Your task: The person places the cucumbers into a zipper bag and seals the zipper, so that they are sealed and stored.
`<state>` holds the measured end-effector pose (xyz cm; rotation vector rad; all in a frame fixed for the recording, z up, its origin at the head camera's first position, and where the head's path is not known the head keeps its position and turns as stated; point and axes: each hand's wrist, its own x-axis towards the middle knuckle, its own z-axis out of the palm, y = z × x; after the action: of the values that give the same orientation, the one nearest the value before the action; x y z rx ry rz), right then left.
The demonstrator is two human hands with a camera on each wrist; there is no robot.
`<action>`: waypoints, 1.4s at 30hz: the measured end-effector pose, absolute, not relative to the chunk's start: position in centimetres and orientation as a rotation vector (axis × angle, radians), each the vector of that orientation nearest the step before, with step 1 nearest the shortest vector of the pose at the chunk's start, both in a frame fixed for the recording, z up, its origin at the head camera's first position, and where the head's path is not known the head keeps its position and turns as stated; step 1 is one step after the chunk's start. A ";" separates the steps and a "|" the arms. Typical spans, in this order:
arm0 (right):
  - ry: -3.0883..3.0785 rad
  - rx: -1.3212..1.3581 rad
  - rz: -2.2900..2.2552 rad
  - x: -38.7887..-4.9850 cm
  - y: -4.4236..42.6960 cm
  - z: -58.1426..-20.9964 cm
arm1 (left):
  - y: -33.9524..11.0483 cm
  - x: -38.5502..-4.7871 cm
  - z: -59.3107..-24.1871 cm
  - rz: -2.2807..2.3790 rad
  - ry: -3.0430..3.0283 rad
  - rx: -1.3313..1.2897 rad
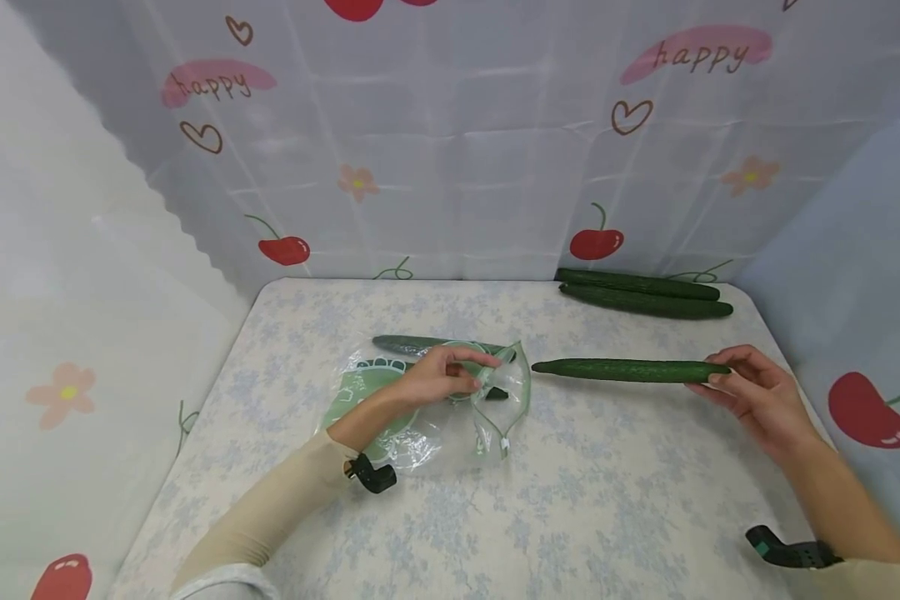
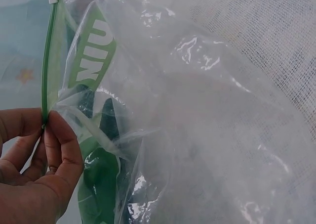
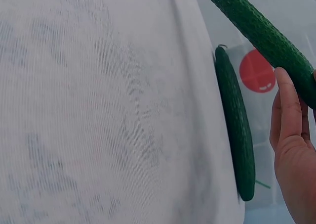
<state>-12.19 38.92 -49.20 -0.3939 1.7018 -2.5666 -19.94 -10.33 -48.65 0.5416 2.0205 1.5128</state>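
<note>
My left hand (image 1: 444, 374) pinches the green zip edge of a clear plastic zip bag (image 1: 435, 442) and holds its mouth apart. The left wrist view shows thumb and fingers on that green strip, with white lettering on the bag (image 2: 94, 51). Inside or behind the film lie dark green cucumbers (image 1: 408, 344), partly hidden by the bag and hand. My right hand (image 1: 761, 400) grips one end of a long cucumber (image 1: 622, 370), whose far tip points left at the bag's mouth, a little apart from it. The same cucumber (image 3: 261, 33) crosses the right wrist view.
Two more cucumbers (image 1: 645, 302) lie side by side at the table's back right edge. A pale floral cloth covers the table (image 1: 570, 517). Printed curtains (image 1: 450, 167) stand close behind and at both sides.
</note>
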 end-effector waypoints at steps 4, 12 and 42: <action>1.760 -0.350 -2.539 -12.2 37.8 -49.2 | -10.2 -20.0 -48.5 1.518 2.011 0.547; 1.785 -0.276 -2.516 -12.7 35.2 -50.1 | -9.7 -19.8 -48.2 1.510 2.004 0.564; 1.697 -0.031 -2.445 -15.7 24.9 -52.9 | -10.1 -19.8 -48.1 1.555 1.996 0.553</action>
<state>-15.66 24.94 -52.93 -0.0312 1.6975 -2.4448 -19.77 -10.08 -48.11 0.5533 1.9963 1.5551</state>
